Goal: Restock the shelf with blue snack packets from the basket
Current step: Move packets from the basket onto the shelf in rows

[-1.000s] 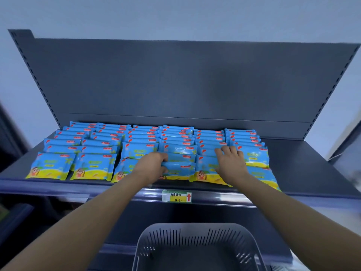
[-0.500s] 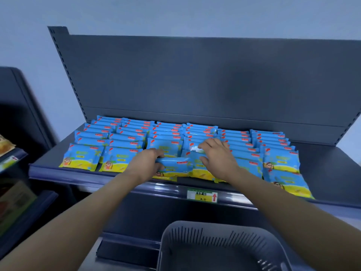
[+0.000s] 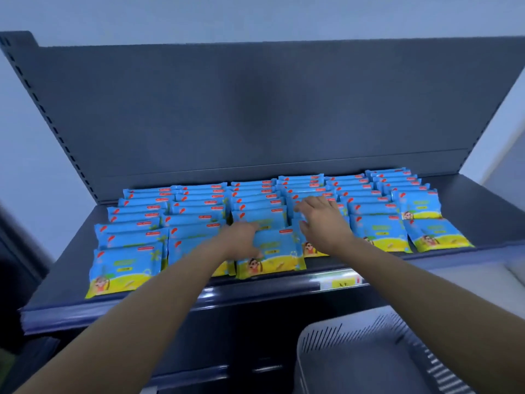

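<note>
Head view: our left hand (image 3: 241, 241) grips the front packet (image 3: 274, 253); right hand (image 3: 324, 223), flat at one o'clock, should gently square its row (image 3: 301, 191).

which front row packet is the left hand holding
The front packet of the third column from the left: the left hand grips its left edge; the right hand rests on the next column.

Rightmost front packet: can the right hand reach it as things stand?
Probably yes. The rightmost front packet lies flat and uncovered near the front of the shelf. The right hand rests on packets a couple of columns to its left, with nothing standing between.
</note>
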The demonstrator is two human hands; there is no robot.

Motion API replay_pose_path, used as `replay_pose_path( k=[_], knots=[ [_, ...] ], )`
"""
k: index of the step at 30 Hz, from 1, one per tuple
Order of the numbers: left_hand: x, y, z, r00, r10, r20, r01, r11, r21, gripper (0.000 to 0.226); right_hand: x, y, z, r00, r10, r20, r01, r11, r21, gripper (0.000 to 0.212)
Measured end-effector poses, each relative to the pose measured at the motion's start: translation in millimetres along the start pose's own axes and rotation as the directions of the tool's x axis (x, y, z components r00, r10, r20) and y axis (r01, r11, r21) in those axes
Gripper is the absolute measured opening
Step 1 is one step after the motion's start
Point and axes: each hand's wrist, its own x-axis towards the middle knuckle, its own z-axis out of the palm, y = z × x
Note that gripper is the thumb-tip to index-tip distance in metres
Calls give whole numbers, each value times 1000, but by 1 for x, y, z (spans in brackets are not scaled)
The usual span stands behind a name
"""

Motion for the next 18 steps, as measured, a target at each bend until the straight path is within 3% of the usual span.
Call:
replay_pose_path(
  k=[6, 11, 18],
  knots=[
    [11, -7, 2, 999, 45, 14, -46, 996, 79, 80, -6, -15, 1, 997, 75, 12, -74, 997, -18, 36],
    [16, -12, -5, 945, 20, -326, 23, 992, 128, 59, -8, -13, -4, 993, 117, 9, -117, 993, -27, 37],
    [6, -21, 14, 929, 43, -366, -10, 996, 90, 87, 0, -27, 1, 996, 83, 35, -83, 997, 1, 39]
  ],
)
